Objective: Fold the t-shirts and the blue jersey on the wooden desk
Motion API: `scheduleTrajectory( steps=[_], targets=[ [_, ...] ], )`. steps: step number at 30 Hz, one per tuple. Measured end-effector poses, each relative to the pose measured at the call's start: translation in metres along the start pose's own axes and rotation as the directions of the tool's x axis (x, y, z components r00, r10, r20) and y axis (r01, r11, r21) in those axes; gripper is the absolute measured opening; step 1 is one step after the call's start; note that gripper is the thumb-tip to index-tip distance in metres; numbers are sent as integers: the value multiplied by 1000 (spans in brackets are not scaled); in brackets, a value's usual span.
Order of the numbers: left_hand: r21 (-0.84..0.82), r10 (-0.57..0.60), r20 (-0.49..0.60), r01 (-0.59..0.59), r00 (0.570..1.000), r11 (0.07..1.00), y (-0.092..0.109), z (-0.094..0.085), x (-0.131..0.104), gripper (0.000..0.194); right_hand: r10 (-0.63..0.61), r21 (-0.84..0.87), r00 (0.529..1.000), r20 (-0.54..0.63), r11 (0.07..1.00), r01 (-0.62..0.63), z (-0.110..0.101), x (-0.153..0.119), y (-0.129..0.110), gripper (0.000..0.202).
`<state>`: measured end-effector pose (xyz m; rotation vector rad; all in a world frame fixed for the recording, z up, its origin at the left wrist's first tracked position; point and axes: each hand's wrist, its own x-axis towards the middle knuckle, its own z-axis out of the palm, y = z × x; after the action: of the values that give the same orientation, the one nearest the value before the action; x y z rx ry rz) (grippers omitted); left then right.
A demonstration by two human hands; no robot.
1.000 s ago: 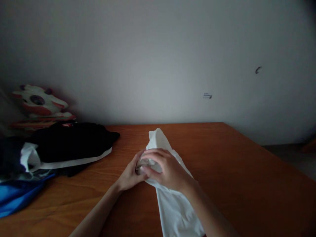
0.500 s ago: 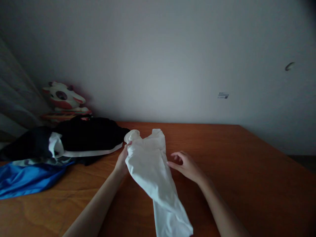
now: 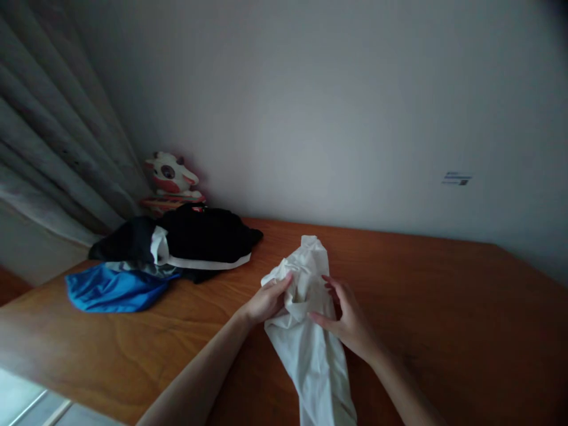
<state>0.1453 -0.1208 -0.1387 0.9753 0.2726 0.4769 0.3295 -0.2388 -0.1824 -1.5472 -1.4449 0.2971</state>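
A white cloth garment (image 3: 310, 343) hangs down in folds over the brown wooden table, bunched at its upper part. My left hand (image 3: 270, 299) grips its left side, the thumb on top and the other fingers hidden beneath the fabric. On the right side, my right hand (image 3: 346, 316) has its thumb and fingers apart, the tips at the edge of the cloth. Whether those tips press on the fabric is hard to tell.
Black clothing (image 3: 204, 234) with a white band lies at the back left, with a blue cloth (image 3: 118, 290) before it. Behind stands a cow toy (image 3: 172, 174). A curtain (image 3: 57, 124) hangs at left; the table (image 3: 421, 284) meets the wall.
The view has swung left. My left hand has moved from the garment's upper left edge onto its bunched part, and the cloth has turned and crumpled. My right hand now reaches over its right edge.
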Motion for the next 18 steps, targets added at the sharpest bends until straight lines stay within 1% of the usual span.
scheduleTrajectory(
  steps=[1,3,5,6,7,8,9,10,11,12,13,14,15,16,17,18],
  targets=[
    [9,-5,19,5,1000,1000,-2,0,-1,48,-24,-8,1000,-9,1000,24,4,-1,-1,75],
    [-17,19,25,-19,1000,1000,-5,-2,-3,50,-46,-34,999,-18,998,45,11,-3,-2,78],
    [-74,80,-19,-81,997,994,-4,-5,-4,57,-45,-58,999,-21,997,44,18,-4,0,75],
    [-76,112,-59,-116,992,990,-3,-6,-4,60,-38,-72,999,-22,997,37,20,-4,0,70],
    [-32,135,-103,-139,986,990,-1,-7,-4,62,-30,-87,999,-23,996,28,22,-3,1,61],
    [67,155,-146,-146,977,987,1,-8,-3,63,-21,-99,1000,-17,995,19,23,-3,1,48],
    [221,182,-175,-141,968,965,2,-9,-3,63,-7,-101,1000,-7,995,7,24,-2,0,34],
    [417,221,-175,-131,959,899,2,-10,-3,62,15,-86,1000,1,996,-15,24,-2,-1,24],
    [623,270,-145,-124,952,772,2,-10,-3,62,45,-49,999,4,998,-44,23,-1,-2,19],
    [796,311,-89,-120,946,594,0,-11,-4,62,79,10,997,1,997,-79,21,-1,-3,19],
    [909,326,-19,-120,945,400,-2,-11,-5,65,118,85,993,-9,990,-117,18,-1,-4,21],
    [965,321,47,-125,946,229,-4,-12,-6,75,159,171,987,-31,974,-152,16,-1,-5,23],
    [986,298,97,-133,950,102,-6,-12,-7,90,201,262,978,-56,948,-180,12,-1,-6,26],
    [990,275,127,-139,953,25,-9,-12,-7,102,239,352,968,-74,915,-199,9,-1,-7,29],
    [989,249,147,-147,957,-17,-11,-12,-8,106,273,435,959,-80,875,-213,6,-1,-7,32],
    [987,225,162,-157,961,-42,-13,-12,-8,103,300,504,951,-76,835,-223,3,0,-8,34]
  ],
)
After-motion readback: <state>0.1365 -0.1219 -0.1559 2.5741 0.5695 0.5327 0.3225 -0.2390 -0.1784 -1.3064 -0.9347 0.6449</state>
